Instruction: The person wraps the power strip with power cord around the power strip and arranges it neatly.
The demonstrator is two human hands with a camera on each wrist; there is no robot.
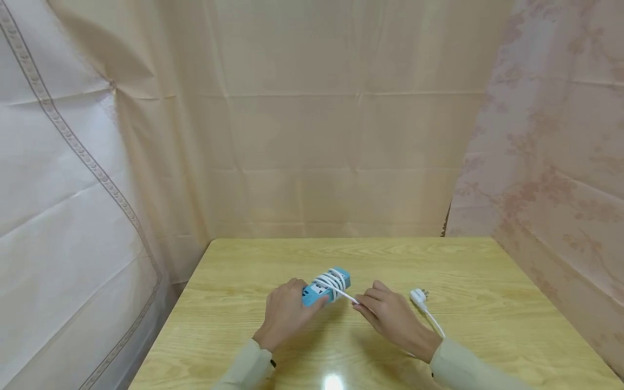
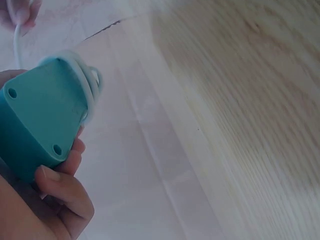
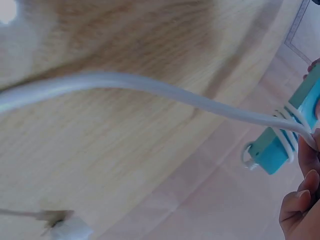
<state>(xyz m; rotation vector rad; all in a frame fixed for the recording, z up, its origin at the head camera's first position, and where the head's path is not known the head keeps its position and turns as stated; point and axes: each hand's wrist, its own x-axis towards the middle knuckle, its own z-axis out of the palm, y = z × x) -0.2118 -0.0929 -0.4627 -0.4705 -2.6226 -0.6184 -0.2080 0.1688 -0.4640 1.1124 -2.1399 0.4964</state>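
A blue power strip (image 1: 312, 294) with white sockets is held above the table by my left hand (image 1: 287, 311), its fingers and thumb curled round the near end. Several turns of white cord (image 1: 331, 281) wrap the far half of the strip. From the turns the cord runs to my right hand (image 1: 392, 317), which pinches it between thumb and fingers, just right of the strip. The left wrist view shows the strip's teal end (image 2: 45, 110) in my left hand (image 2: 60, 200). In the right wrist view, loose cord (image 3: 150, 86) trails back from my right hand (image 3: 305, 200).
A white plug (image 1: 418, 296) lies on the wooden table (image 1: 234, 271) to the right of my right hand, its cord running toward the near side. Beige cloth (image 1: 331, 135) hangs behind the table, with more cloth on the left and right.
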